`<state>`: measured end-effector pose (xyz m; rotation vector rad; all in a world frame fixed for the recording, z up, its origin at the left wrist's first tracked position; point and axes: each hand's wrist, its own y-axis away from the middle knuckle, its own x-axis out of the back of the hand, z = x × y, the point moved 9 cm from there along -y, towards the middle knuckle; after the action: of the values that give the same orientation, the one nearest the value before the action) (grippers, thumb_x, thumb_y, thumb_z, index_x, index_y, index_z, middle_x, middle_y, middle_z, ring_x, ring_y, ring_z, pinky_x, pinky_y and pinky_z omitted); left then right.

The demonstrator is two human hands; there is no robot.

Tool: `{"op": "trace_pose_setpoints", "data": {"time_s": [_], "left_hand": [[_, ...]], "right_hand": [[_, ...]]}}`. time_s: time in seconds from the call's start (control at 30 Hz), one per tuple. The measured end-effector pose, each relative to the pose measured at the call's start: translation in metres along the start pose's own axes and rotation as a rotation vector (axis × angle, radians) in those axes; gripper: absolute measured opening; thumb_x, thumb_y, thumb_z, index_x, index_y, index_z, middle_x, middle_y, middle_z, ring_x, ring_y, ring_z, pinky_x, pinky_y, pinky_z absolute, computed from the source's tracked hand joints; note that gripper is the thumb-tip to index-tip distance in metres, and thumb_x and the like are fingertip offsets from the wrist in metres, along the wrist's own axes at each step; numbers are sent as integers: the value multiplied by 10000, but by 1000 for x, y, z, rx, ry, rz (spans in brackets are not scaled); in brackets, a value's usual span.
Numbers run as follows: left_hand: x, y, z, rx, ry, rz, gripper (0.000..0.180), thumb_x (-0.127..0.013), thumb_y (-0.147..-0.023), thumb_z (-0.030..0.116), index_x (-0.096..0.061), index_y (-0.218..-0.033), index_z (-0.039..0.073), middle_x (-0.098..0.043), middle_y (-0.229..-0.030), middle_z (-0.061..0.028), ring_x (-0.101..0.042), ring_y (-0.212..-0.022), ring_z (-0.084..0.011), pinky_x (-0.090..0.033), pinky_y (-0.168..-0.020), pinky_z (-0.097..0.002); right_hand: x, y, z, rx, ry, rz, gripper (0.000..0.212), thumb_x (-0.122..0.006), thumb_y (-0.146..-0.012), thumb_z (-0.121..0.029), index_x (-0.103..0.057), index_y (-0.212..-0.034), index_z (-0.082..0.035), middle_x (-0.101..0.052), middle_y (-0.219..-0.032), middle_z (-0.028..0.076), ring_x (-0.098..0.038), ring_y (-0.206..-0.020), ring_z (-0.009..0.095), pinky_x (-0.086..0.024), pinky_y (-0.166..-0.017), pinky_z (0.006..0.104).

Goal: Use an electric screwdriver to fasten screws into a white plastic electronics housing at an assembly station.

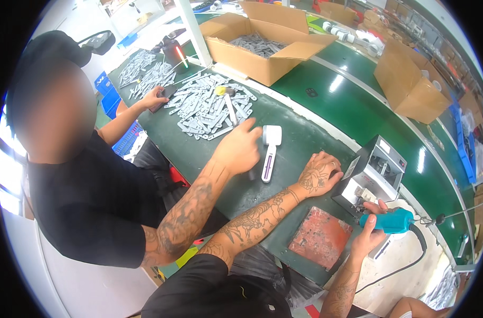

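Observation:
My right hand [367, 233] is wrapped round a teal electric screwdriver [392, 220] with a black cord. It is beside a small black and silver box-shaped machine [373, 175] with an open front. A white piece [380, 248] with a dark slot shows partly beneath the hand. My left hand [320, 175] rests on the green table left of the machine, fingers curled down; whatever they may hold is hidden. A reddish worn square pad [321, 237] lies between my forearms. Farther left lies a white square-headed tool with a long slotted handle [270, 153].
A co-worker's hand [238, 148] hovers by the white tool; the other holds a dark object [168, 91]. Grey strip-shaped parts [204, 106] lie heaped on the table. An open carton [246, 69] of similar parts and another carton [411, 82] stand beyond, along the green conveyor [331, 90].

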<state>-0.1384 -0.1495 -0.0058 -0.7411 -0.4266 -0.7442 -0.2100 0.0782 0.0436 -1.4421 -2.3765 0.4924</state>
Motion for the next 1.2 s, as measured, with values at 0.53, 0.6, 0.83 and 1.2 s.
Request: {"op": "trace_pose_setpoints", "data": {"time_s": [0.53,0.6,0.83,1.2], "left_hand": [[0,0,-1,-4,3,1,143,-730,-940,250,-748,-938,108,-719,-1173,-35,-590,-1191,-273,-415,-1076,-442],[0,0,-1,-3,5,3,142,-731,-939,249,-748,-938,108,-719,-1170,-36,-591,-1190,-274,-415,-1077,-446],[0,1,-1,-12,6,12,140,-732,-938,244,-747,-937,105,-719,-1165,-39,-592,-1190,-277,-411,-1089,-461],[2,1,-1,-20,19,32,127,-733,-924,234,-737,-920,107,-710,-1147,-39,-583,-1179,-282,-413,-1084,-456]], "right_hand": [[1,0,1,4,21,10,570,-626,-1049,-469,-610,-1251,63,-701,-1198,153,-612,-1159,231,-471,-983,384],[1,1,1,4,22,5,565,-626,-1050,-465,-611,-1250,63,-701,-1196,153,-612,-1160,231,-471,-983,385],[0,0,1,14,16,-6,553,-620,-1054,-453,-614,-1254,62,-699,-1188,151,-612,-1168,233,-468,-988,391],[-2,0,-1,17,16,2,584,-624,-1050,-460,-602,-1279,77,-700,-1177,151,-620,-1148,234,-464,-999,391]]}}
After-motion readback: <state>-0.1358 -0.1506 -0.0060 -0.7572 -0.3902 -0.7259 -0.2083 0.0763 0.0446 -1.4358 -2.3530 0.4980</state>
